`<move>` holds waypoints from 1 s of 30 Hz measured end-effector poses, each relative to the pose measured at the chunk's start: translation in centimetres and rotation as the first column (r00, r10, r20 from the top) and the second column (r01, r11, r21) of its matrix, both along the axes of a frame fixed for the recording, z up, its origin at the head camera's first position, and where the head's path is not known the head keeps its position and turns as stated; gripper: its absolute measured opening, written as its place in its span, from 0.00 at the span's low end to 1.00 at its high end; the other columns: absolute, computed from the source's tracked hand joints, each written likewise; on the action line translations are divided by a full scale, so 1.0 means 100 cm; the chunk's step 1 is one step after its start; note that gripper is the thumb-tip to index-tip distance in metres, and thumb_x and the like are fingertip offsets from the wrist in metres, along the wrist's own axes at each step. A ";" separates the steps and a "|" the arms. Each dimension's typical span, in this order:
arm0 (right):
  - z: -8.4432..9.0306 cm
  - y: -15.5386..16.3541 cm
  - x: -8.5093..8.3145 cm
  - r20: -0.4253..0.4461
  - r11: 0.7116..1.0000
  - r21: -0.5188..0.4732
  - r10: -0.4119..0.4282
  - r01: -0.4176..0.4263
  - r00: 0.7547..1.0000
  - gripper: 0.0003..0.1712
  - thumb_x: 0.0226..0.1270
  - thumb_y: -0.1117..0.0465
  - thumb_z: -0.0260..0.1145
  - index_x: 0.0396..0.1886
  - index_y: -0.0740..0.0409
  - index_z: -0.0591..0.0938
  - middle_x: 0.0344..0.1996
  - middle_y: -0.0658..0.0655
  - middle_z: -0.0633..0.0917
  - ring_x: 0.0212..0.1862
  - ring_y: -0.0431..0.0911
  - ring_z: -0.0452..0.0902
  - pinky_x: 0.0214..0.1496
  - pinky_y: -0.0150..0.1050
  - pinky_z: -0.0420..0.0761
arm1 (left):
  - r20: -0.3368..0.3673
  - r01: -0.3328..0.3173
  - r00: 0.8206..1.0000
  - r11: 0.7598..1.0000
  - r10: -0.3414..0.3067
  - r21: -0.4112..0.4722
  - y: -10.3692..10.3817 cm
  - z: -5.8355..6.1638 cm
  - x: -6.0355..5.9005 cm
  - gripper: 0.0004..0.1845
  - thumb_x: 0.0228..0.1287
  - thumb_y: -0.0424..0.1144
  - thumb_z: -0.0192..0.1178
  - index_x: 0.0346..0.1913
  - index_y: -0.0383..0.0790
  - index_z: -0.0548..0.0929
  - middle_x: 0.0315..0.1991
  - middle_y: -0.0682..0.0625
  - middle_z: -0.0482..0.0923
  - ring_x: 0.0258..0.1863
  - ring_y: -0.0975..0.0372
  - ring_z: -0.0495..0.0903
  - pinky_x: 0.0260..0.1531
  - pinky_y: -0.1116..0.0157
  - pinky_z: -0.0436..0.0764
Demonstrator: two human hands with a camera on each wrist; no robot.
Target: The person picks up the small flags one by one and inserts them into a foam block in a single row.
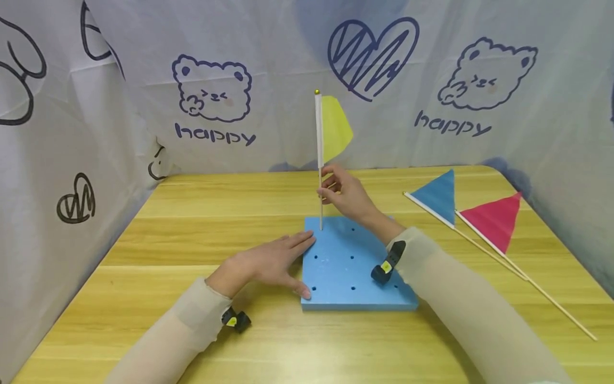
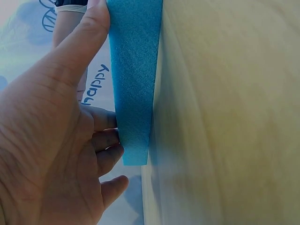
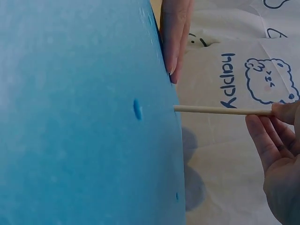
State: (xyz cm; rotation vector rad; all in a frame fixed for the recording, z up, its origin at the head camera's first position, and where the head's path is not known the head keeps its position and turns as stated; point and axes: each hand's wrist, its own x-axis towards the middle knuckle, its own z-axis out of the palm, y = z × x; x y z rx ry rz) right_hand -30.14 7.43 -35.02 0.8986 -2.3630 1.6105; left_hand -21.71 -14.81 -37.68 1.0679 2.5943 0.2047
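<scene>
A blue foam block (image 1: 355, 266) with several holes lies on the wooden table (image 1: 192, 234). A yellow flag (image 1: 334, 128) on a thin wooden stick (image 1: 320, 202) stands upright with its lower end at the block's far left corner. My right hand (image 1: 346, 193) pinches the stick partway up; the right wrist view shows the stick (image 3: 220, 110) meeting the block (image 3: 84, 122) near a hole. My left hand (image 1: 273, 261) lies flat, fingers straight, pressing against the block's left edge (image 2: 133, 79), thumb (image 2: 79, 51) along its side.
A blue flag (image 1: 438, 194) and a red flag (image 1: 496, 220) on long sticks lie on the table at the right. White printed cloth (image 1: 216, 101) walls the table on the back and both sides.
</scene>
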 end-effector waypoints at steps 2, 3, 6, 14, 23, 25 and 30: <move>-0.001 -0.001 0.000 0.004 0.999 0.031 0.008 -0.009 1.000 0.14 0.70 0.70 0.62 0.53 0.62 0.73 0.35 0.62 0.81 0.35 0.53 0.82 0.39 0.49 0.85 | 0.004 -0.001 1.000 1.000 0.001 0.002 0.000 0.001 0.000 0.65 0.46 0.80 0.55 0.79 0.46 0.43 0.79 0.52 0.36 0.76 0.57 0.43 0.72 0.54 0.50; -0.002 -0.001 0.001 0.009 0.998 0.055 0.015 -0.015 1.000 0.14 0.70 0.70 0.62 0.53 0.62 0.73 0.36 0.62 0.81 0.36 0.52 0.82 0.40 0.49 0.85 | 0.005 -0.001 1.000 1.000 0.001 0.001 0.000 0.001 0.000 0.65 0.46 0.80 0.55 0.79 0.46 0.43 0.79 0.52 0.36 0.76 0.57 0.43 0.72 0.54 0.50; -0.004 -0.002 0.002 0.025 0.992 0.128 0.015 -0.018 1.000 0.14 0.71 0.67 0.62 0.53 0.61 0.73 0.36 0.60 0.80 0.37 0.50 0.82 0.40 0.47 0.85 | 0.008 -0.004 1.000 1.000 0.004 0.000 0.000 0.001 0.000 0.66 0.46 0.80 0.55 0.79 0.46 0.43 0.79 0.52 0.35 0.76 0.57 0.43 0.72 0.54 0.50; -0.005 0.000 0.006 0.091 0.990 0.140 0.019 -0.031 0.996 0.12 0.73 0.66 0.61 0.52 0.58 0.73 0.38 0.60 0.79 0.40 0.50 0.81 0.44 0.49 0.84 | -0.002 0.000 1.000 1.000 0.000 -0.009 0.001 -0.002 -0.001 0.66 0.46 0.81 0.54 0.79 0.44 0.43 0.79 0.52 0.35 0.76 0.58 0.42 0.72 0.56 0.50; -0.003 0.002 0.007 0.102 0.991 0.132 0.019 -0.033 0.995 0.10 0.72 0.66 0.61 0.51 0.58 0.74 0.39 0.59 0.80 0.41 0.50 0.81 0.45 0.49 0.84 | -0.004 0.001 1.000 1.000 -0.001 -0.006 0.001 -0.001 -0.001 0.66 0.46 0.81 0.55 0.79 0.45 0.43 0.79 0.52 0.35 0.76 0.58 0.43 0.72 0.55 0.51; -0.002 0.002 0.007 0.100 0.990 0.137 0.011 -0.025 0.995 0.10 0.72 0.65 0.62 0.50 0.58 0.75 0.39 0.59 0.80 0.41 0.50 0.81 0.45 0.49 0.84 | -0.003 0.001 1.000 1.000 -0.001 -0.007 0.001 -0.001 0.000 0.66 0.46 0.81 0.55 0.79 0.44 0.43 0.79 0.51 0.35 0.76 0.57 0.43 0.72 0.55 0.51; 0.000 0.003 0.008 0.089 0.987 0.160 -0.008 -0.007 0.996 0.10 0.72 0.64 0.63 0.49 0.59 0.76 0.39 0.58 0.81 0.41 0.50 0.81 0.45 0.49 0.84 | -0.001 -0.002 1.000 1.000 0.002 -0.007 0.001 0.000 0.000 0.66 0.46 0.81 0.55 0.79 0.45 0.43 0.79 0.52 0.35 0.76 0.57 0.44 0.71 0.55 0.52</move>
